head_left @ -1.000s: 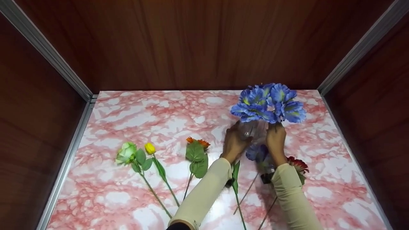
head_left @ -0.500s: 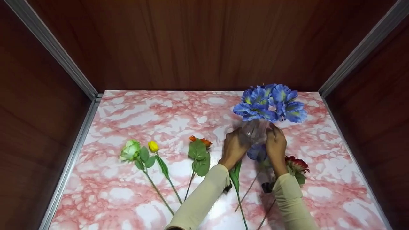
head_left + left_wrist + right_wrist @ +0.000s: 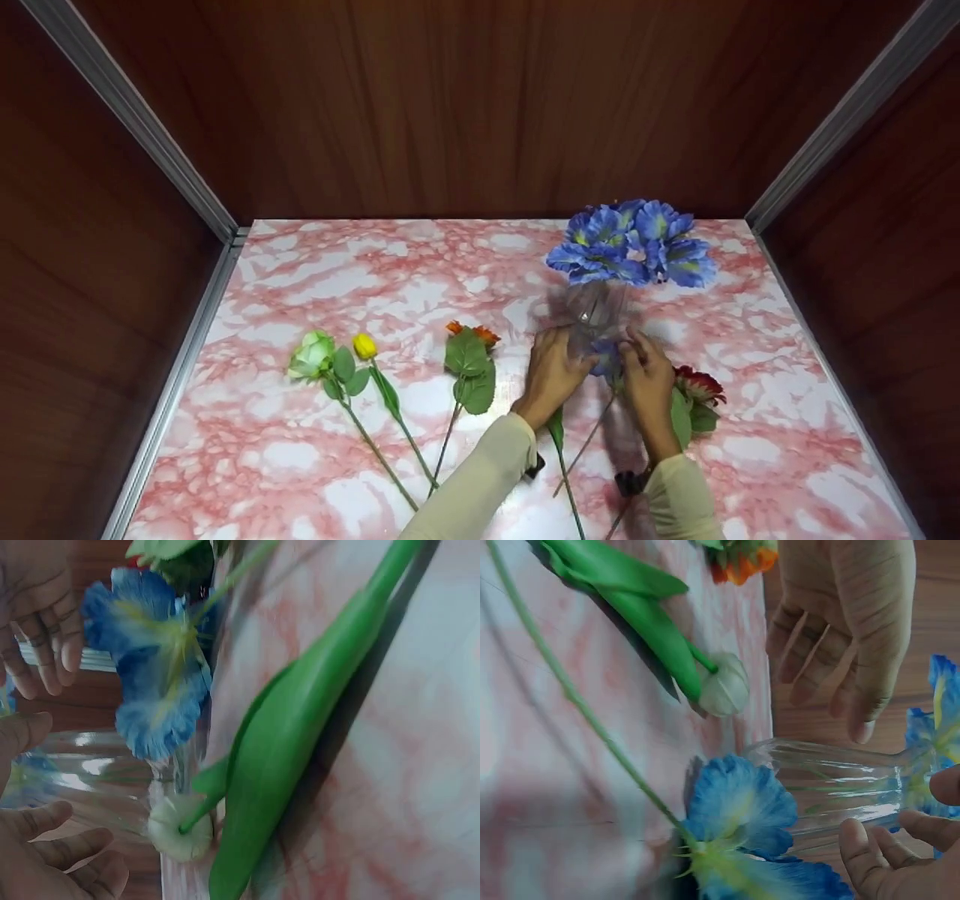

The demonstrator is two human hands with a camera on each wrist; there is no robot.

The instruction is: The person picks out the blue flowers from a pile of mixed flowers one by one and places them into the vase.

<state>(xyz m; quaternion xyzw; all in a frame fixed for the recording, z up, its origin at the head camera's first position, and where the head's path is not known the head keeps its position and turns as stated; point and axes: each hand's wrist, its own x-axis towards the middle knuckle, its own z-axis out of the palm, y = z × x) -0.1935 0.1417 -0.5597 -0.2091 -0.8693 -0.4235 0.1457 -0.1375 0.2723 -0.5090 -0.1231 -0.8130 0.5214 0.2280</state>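
Note:
A clear vase (image 3: 596, 304) stands upright at the right rear of the table, filled with large blue flowers (image 3: 634, 240). My left hand (image 3: 553, 371) is at the vase's left side, low down, its fingers loosely bent and holding nothing. On the other side my right hand (image 3: 649, 379) hovers with relaxed fingers, thumb and fingertips apart in the right wrist view. Between the hands another blue flower (image 3: 154, 664) lies before the vase's foot. A white tulip (image 3: 726, 686) with long green leaves lies beside it; its head is hidden behind my left hand in the head view.
Left on the marbled table (image 3: 285, 495) lie a pale green rose (image 3: 312, 355), a yellow tulip (image 3: 365, 346) and an orange flower (image 3: 474, 352) with broad leaves. A red flower (image 3: 699, 385) lies right of my right hand. Brown panels (image 3: 480, 112) wall in the table.
My right hand has let go of a blue flower's stem at the vase's mouth and come down toward me. The left hand has slid lower, off the vase's side. The vase stays in place.

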